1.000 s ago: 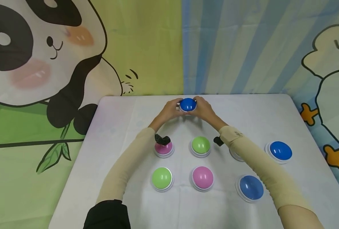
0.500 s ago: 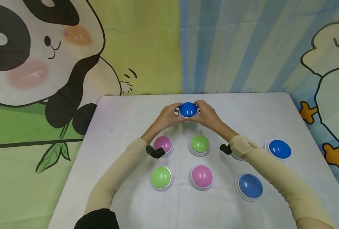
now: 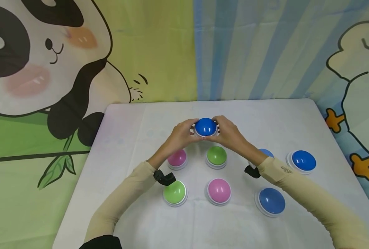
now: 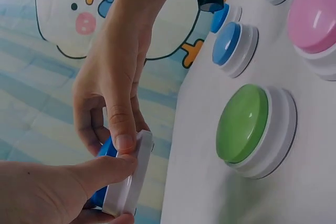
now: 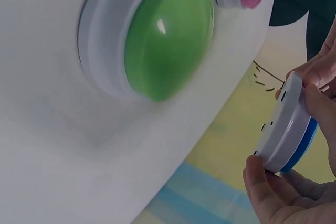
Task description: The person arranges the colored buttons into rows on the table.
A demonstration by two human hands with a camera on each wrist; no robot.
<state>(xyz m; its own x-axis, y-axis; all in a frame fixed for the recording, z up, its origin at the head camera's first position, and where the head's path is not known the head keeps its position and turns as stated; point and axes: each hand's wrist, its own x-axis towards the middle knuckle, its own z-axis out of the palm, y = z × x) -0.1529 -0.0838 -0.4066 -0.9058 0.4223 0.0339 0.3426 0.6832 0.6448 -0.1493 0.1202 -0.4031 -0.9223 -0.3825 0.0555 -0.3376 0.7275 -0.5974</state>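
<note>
A blue dome push button [image 3: 205, 126] on a white round base is held up above the table's far half. My left hand [image 3: 182, 133] grips its left side and my right hand [image 3: 228, 132] its right side, thumbs on the near edge of the base. In the left wrist view both thumbs press on the white base [image 4: 126, 187]. The right wrist view shows its underside with small dark spots. Nearest below the hands, a green button [image 3: 216, 155] and a pink button [image 3: 177, 158] sit on the table.
On the white table [image 3: 159, 224] also stand a green button [image 3: 174, 192], a pink button [image 3: 219, 191] and blue buttons [image 3: 272, 201] [image 3: 304, 160]. My right forearm partly hides another blue button [image 3: 267, 152]. A cartoon backdrop [image 3: 159, 52] hangs behind the table.
Both hands have drawn the blue button toward me from the table's far edge, keeping their grip. The buttons on the table have not moved.
</note>
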